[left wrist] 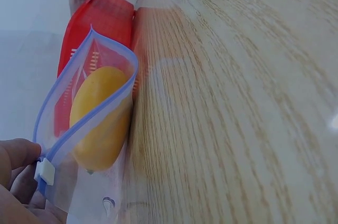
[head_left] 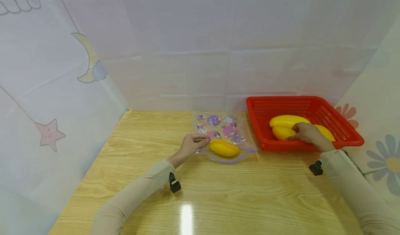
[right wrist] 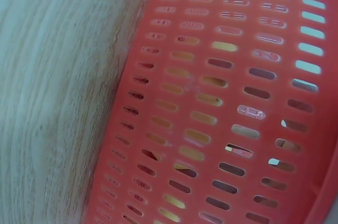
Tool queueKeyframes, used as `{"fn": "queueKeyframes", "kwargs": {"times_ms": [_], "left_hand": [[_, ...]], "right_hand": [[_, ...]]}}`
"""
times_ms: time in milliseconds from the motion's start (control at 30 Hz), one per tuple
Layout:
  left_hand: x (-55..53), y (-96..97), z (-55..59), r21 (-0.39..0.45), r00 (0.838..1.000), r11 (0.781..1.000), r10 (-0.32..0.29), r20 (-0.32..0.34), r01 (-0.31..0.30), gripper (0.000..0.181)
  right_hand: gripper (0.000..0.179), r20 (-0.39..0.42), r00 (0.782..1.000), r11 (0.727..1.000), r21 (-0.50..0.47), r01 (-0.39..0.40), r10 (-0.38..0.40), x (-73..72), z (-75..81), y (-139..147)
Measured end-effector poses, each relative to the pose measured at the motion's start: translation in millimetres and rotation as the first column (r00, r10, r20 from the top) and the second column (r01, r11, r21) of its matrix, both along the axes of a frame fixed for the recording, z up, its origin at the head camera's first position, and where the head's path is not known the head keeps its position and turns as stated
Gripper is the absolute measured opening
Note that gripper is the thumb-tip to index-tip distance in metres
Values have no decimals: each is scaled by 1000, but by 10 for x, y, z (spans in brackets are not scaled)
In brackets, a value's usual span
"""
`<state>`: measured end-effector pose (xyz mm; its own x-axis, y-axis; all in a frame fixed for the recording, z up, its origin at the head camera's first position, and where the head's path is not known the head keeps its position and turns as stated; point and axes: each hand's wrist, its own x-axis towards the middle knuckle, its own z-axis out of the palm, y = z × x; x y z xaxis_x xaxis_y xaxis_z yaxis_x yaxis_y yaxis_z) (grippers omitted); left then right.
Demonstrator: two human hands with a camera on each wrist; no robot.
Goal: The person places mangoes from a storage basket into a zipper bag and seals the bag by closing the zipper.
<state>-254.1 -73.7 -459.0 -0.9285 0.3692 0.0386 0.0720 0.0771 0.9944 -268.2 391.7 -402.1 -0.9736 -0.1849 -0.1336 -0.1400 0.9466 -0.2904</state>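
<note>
My left hand (head_left: 191, 145) pinches the edge of a clear plastic zip bag (head_left: 229, 130) printed with pink and purple figures, near the 9 o'clock end of its mouth, just beside a small white slider (left wrist: 45, 171). The mouth gapes on the 6 o'clock side, and 1 smooth, oval, yellow, mango-shaped fruit (head_left: 224, 147) lies inside, close to the opening.

Between the bag's 2 and 3 o'clock stands a red, rectangular, slotted plastic basket (head_left: 281, 146). In it, my right hand (head_left: 307, 132) grips the 3 o'clock end of a rounded yellow fruit (head_left: 282, 133). A long yellow fruit (head_left: 289, 119) lies at that fruit's 12 o'clock, and a partly hidden yellow fruit (head_left: 325, 132) at its 3 o'clock, past my hand.

I judge this to be the filling step, with a 2nd fruit being picked. The next move likely calls for lifting it clear of the rim and bringing it toward 8 o'clock, with the mouth held spread; the bagged fruit may need nudging toward 12 o'clock for room.
</note>
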Motion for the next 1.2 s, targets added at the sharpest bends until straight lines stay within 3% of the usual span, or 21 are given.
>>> {"fn": "queueKeyframes", "kwargs": {"times_ms": [167, 367, 400, 1200], "left_hand": [[17, -1, 35, 7, 1000, 1000, -6, 0, 6, 30], [16, -3, 26, 7, 1000, 1000, -10, -6, 10, 29], [-6, -3, -15, 6, 1000, 1000, -5, -13, 5, 29], [-10, -2, -16, -7, 1000, 1000, 3, -12, -3, 29]], "right_hand": [[72, -6, 1000, 1000, -3, 5, -5, -9, -4, 9], [74, -8, 1000, 1000, -4, 16, -16, -11, 0, 10], [74, -12, 1000, 1000, -5, 16, -16, -11, -1, 12], [76, -30, 999, 1000, -15, 20, -21, 16, 25, -28]]}}
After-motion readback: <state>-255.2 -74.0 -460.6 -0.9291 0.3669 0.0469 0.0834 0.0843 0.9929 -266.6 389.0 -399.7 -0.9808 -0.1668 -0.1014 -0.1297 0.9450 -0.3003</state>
